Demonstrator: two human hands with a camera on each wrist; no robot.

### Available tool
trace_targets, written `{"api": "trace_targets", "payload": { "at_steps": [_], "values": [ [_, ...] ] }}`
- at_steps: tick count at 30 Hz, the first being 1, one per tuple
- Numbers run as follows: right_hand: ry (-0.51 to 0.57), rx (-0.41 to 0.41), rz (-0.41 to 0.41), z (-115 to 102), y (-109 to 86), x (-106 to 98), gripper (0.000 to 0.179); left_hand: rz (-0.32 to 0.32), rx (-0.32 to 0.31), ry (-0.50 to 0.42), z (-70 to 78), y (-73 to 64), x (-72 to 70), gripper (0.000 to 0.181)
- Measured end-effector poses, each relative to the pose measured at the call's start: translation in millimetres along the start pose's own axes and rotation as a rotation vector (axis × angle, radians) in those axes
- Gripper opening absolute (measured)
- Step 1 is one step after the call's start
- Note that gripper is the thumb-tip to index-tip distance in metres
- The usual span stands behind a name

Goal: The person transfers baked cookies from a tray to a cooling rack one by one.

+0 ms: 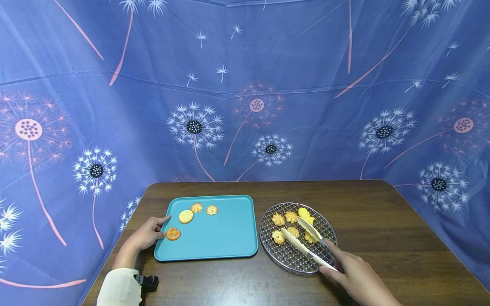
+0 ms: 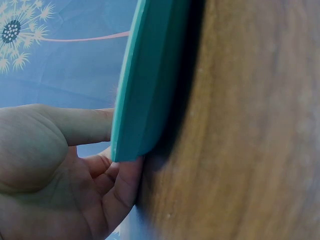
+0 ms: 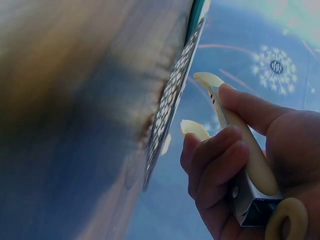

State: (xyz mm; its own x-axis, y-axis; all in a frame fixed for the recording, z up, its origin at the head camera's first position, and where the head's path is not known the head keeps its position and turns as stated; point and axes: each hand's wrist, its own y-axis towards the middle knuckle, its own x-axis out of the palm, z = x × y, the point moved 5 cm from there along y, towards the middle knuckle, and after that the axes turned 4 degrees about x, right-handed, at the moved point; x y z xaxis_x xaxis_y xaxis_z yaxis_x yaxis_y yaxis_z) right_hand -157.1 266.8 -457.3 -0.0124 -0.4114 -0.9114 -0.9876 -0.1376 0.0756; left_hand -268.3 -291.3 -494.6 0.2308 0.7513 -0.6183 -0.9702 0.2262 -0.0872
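Observation:
My left hand (image 1: 146, 233) grips the left edge of a teal tray (image 1: 229, 231), thumb at the rim and fingers curled under it in the left wrist view. On the tray lie a pretzel (image 1: 173, 233), a round pale biscuit (image 1: 186, 216) and two small piped cookies (image 1: 197, 208). My right hand (image 1: 354, 272) holds food tongs (image 1: 298, 244) with cream-coloured tips. The tong arms are spread over a round wire rack (image 1: 283, 257) bearing several cookies. Between the arms show a swirl cookie (image 1: 293, 232) and another cookie (image 1: 310, 237), partly covered by the upper arm.
Flower-shaped cookies (image 1: 278, 219) and a bright yellow piece (image 1: 306, 214) sit at the rack's far side. Tray and rack stand side by side on a brown wooden table (image 1: 383, 229). A blue dandelion-print cloth (image 1: 317, 136) hangs behind the table.

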Motion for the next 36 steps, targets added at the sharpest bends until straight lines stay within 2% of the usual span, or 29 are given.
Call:
{"api": "trace_targets", "payload": {
  "at_steps": [7, 16, 23, 32, 36],
  "values": [
    [0.093, -0.066, -0.020, -31, 14.9, 9, 0.074, -0.001, 0.004, -0.001, 0.4, -0.8, -0.5, 0.062],
    [0.128, -0.143, -0.068, -64, 33.8, 22, 0.075, -0.004, 0.012, -0.001, -0.5, -0.2, -0.4, 0.062],
    [0.135, -0.157, -0.087, -86, 48.7, 31, 0.077, -0.012, -0.014, -0.013, -0.5, 0.8, -0.4, 0.063],
    [0.152, -0.196, -0.121, -112, 72.9, 46, 0.080, -0.009, -0.010, -0.009, 0.9, 0.9, -0.2, 0.062],
    [0.145, -0.174, -0.141, -122, 82.5, 51, 0.078, -0.006, -0.012, -0.004, 1.0, 0.9, -0.6, 0.062]
  ]
}}
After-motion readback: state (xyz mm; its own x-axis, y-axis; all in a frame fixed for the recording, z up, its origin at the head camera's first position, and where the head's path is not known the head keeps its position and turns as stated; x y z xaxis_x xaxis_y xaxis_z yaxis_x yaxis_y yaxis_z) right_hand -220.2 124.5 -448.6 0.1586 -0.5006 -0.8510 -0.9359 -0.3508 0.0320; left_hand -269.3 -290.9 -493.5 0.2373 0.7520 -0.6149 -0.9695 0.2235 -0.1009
